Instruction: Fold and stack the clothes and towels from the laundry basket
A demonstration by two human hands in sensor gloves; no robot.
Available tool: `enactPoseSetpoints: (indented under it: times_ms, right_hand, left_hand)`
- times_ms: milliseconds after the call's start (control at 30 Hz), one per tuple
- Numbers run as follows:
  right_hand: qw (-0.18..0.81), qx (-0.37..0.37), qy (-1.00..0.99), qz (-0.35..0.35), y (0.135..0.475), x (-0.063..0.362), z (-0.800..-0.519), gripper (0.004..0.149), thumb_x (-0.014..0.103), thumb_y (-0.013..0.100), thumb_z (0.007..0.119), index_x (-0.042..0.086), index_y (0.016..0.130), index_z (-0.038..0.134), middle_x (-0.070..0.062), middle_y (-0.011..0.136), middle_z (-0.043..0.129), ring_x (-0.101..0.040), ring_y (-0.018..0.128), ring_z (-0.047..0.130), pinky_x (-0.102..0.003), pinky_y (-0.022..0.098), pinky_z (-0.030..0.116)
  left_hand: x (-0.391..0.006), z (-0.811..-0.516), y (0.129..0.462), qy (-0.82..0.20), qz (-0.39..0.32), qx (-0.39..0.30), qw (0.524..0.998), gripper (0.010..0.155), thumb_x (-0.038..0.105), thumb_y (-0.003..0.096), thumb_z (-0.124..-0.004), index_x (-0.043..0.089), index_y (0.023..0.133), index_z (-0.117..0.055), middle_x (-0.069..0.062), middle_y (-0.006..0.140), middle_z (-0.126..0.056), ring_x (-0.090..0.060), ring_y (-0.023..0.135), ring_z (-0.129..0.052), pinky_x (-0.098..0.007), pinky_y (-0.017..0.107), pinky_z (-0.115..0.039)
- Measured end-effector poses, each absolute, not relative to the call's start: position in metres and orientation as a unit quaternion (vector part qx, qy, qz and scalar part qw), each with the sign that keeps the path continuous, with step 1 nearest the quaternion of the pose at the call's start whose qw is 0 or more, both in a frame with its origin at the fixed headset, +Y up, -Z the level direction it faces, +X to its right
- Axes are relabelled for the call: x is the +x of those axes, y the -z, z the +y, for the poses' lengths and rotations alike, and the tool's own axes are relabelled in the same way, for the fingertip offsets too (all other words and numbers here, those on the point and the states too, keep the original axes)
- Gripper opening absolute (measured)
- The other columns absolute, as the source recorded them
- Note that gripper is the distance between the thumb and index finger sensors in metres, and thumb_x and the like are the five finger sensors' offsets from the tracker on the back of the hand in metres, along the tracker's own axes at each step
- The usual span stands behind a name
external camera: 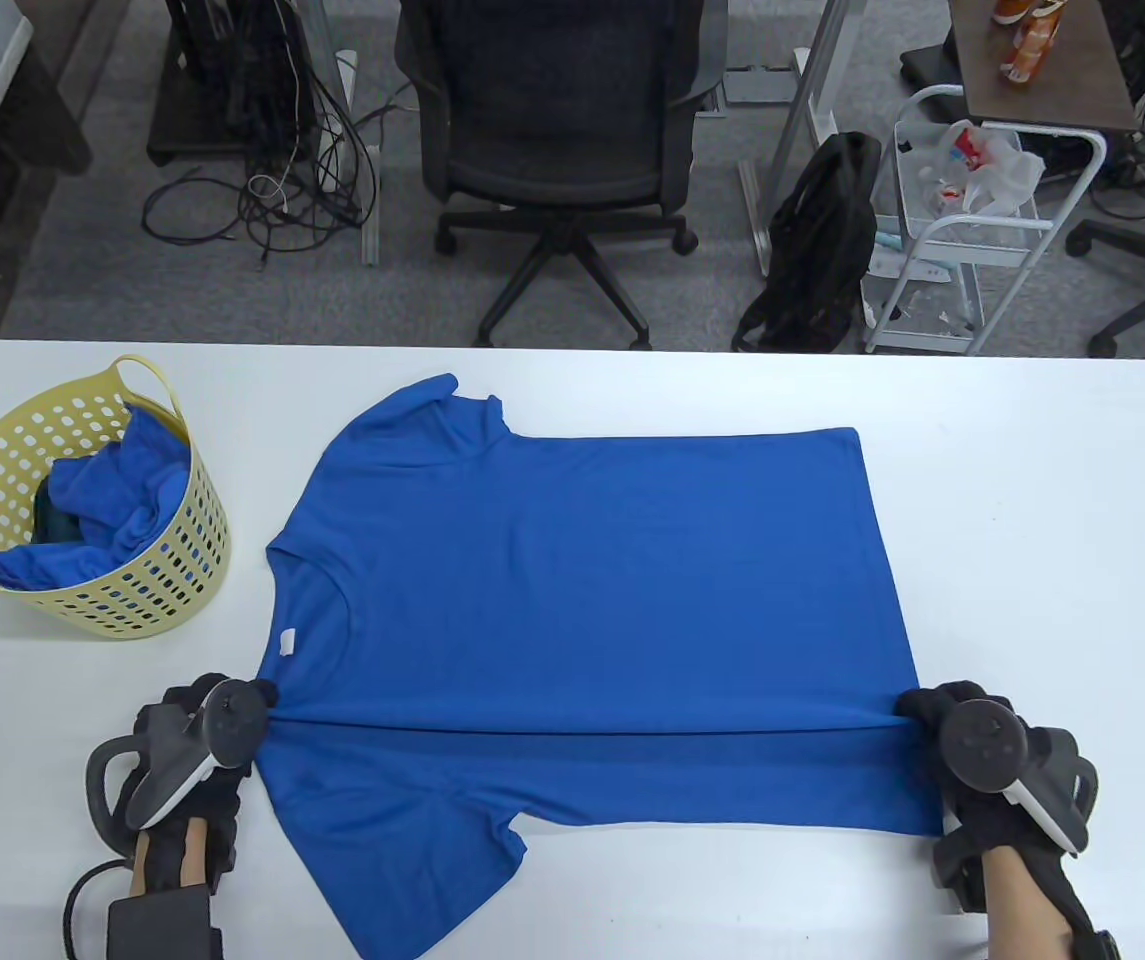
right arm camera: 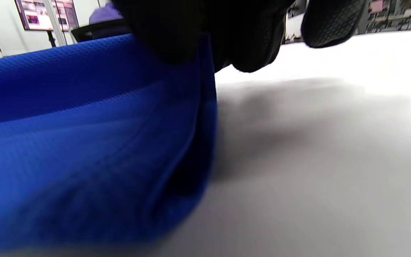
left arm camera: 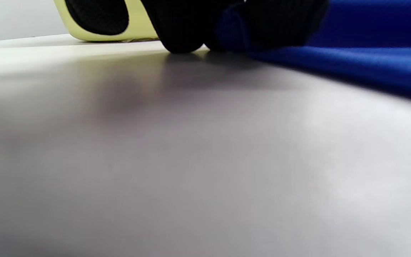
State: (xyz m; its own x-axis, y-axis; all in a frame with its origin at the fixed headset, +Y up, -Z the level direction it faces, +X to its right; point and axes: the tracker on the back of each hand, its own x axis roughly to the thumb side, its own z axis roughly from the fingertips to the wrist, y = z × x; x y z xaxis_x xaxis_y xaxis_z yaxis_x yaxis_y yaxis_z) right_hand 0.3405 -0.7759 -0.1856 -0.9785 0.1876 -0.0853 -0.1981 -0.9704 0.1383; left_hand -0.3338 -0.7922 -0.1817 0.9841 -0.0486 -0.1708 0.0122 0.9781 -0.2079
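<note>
Yellow basket (external camera: 160, 570) near table (external camera: 1032, 480) left edge holds crumpled blue cloth (external camera: 102, 500). Blue T-shirt (external camera: 582, 570) lies flat mid-table, collar toward basket. Left hand (external camera: 197, 745) fingers pinch its shoulder, right hand (external camera: 982, 745) fingers clamp the hem; fold lifted between them.

Both trackers sit over the backs of the hands in the table view, so the left hand (external camera: 202, 745) and right hand (external camera: 972, 750) hide their own fingertips where they meet the blue T-shirt (external camera: 582, 580). The shirt's near sleeve runs off the bottom edge. In the laundry basket (external camera: 147, 590), something dark lies half buried under blue cloth, too covered to name. Left wrist view: the gloved fingers (left arm camera: 180, 32) are cut off at the top, the basket a yellow sliver behind them. Right wrist view: the fabric is blurred up close, the fingers (right arm camera: 248, 39) cropped.
</note>
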Motion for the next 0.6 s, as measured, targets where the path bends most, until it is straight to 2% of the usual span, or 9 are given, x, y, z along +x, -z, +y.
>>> enactPoseSetpoints:
  times_ms: [67, 200, 300, 333, 367, 400, 467, 533, 600]
  right_hand:
    - [0.082, -0.04, -0.99, 0.106, 0.186, 0.34, -0.78, 0.044, 0.028, 0.059, 0.079, 0.022, 0.102, 0.072, -0.018, 0.112, 0.063, -0.043, 0.1, 0.062, -0.074, 0.073, 0.051]
    - [0.075, -0.046, -0.994, 0.068, 0.187, 0.339, -0.779, 0.039, 0.027, 0.056, 0.08, 0.023, 0.094, 0.078, -0.016, 0.108, 0.069, -0.042, 0.097, 0.068, -0.072, 0.072, 0.054]
    - [0.082, -0.06, -0.994, 0.04, 0.187, 0.342, -0.771, 0.038, 0.028, 0.054, 0.083, 0.022, 0.092, 0.081, -0.017, 0.108, 0.069, -0.041, 0.094, 0.071, -0.068, 0.07, 0.06]
    - [0.088, -0.068, -0.993, 0.032, 0.187, 0.344, -0.767, 0.039, 0.029, 0.053, 0.085, 0.021, 0.091, 0.083, -0.017, 0.105, 0.072, -0.038, 0.088, 0.076, -0.062, 0.067, 0.066]
    - [0.094, -0.083, -0.992, 0.021, 0.188, 0.345, -0.762, 0.039, 0.03, 0.053, 0.086, 0.02, 0.09, 0.084, -0.016, 0.1, 0.076, -0.032, 0.078, 0.084, -0.053, 0.06, 0.076]
    - [0.103, -0.095, -0.99, 0.019, 0.188, 0.346, -0.758, 0.039, 0.03, 0.052, 0.087, 0.019, 0.089, 0.085, -0.016, 0.095, 0.081, -0.022, 0.063, 0.092, -0.041, 0.048, 0.084]
    - [0.147, -0.111, -0.982, 0.027, 0.188, 0.348, -0.752, 0.038, 0.028, 0.054, 0.086, 0.016, 0.09, 0.085, -0.017, 0.091, 0.084, -0.007, 0.041, 0.095, -0.025, 0.031, 0.088]
    - [0.23, -0.132, -0.963, 0.052, 0.189, 0.353, -0.75, 0.037, 0.021, 0.058, 0.082, 0.011, 0.094, 0.082, -0.021, 0.093, 0.083, -0.005, 0.037, 0.097, -0.021, 0.027, 0.09]
    - [0.301, -0.148, -0.939, 0.077, 0.191, 0.359, -0.756, 0.038, 0.016, 0.061, 0.077, 0.006, 0.097, 0.078, -0.027, 0.096, 0.081, -0.006, 0.042, 0.1, -0.021, 0.03, 0.093]
  left_hand:
    - [-0.333, -0.792, 0.183, 0.019, 0.09, -0.106, 0.99, 0.048, 0.048, 0.0507, -0.078, 0.045, 0.098, -0.067, 0.005, 0.107, -0.072, -0.026, 0.099, -0.076, -0.063, 0.075, -0.065]
    - [-0.333, -0.791, 0.183, 0.017, 0.102, -0.1, 0.99, 0.046, 0.048, 0.0504, -0.079, 0.045, 0.096, -0.07, 0.003, 0.108, -0.074, -0.026, 0.1, -0.076, -0.064, 0.075, -0.065]
    - [-0.333, -0.785, 0.183, 0.023, 0.116, -0.091, 0.989, 0.046, 0.047, 0.0494, -0.082, 0.045, 0.094, -0.073, -0.004, 0.117, -0.066, -0.034, 0.105, -0.069, -0.064, 0.075, -0.064]
    - [-0.333, -0.782, 0.183, 0.021, 0.12, -0.085, 0.989, 0.046, 0.047, 0.0491, -0.083, 0.045, 0.094, -0.074, -0.006, 0.118, -0.065, -0.034, 0.104, -0.07, -0.061, 0.075, -0.066]
    - [-0.333, -0.778, 0.184, 0.017, 0.129, -0.08, 0.988, 0.045, 0.046, 0.0488, -0.084, 0.045, 0.093, -0.076, -0.006, 0.117, -0.067, -0.032, 0.1, -0.074, -0.053, 0.072, -0.071]
    - [-0.333, -0.776, 0.185, 0.014, 0.135, -0.076, 0.988, 0.046, 0.046, 0.049, -0.085, 0.043, 0.094, -0.077, -0.004, 0.114, -0.072, -0.024, 0.09, -0.083, -0.042, 0.064, -0.079]
    - [-0.332, -0.77, 0.187, -0.01, 0.153, -0.069, 0.986, 0.045, 0.044, 0.05, -0.085, 0.041, 0.094, -0.078, -0.001, 0.104, -0.083, -0.006, 0.057, -0.098, -0.023, 0.038, -0.088]
    - [-0.335, -0.767, 0.191, -0.086, 0.172, -0.1, 0.976, 0.044, 0.041, 0.0535, -0.084, 0.036, 0.097, -0.078, -0.002, 0.102, -0.086, 0.002, 0.042, -0.102, -0.015, 0.028, -0.089]
    - [-0.341, -0.77, 0.193, -0.207, 0.199, -0.141, 0.947, 0.044, 0.036, 0.0577, -0.081, 0.03, 0.101, -0.075, -0.008, 0.103, -0.085, 0.004, 0.041, -0.104, -0.011, 0.025, -0.091]
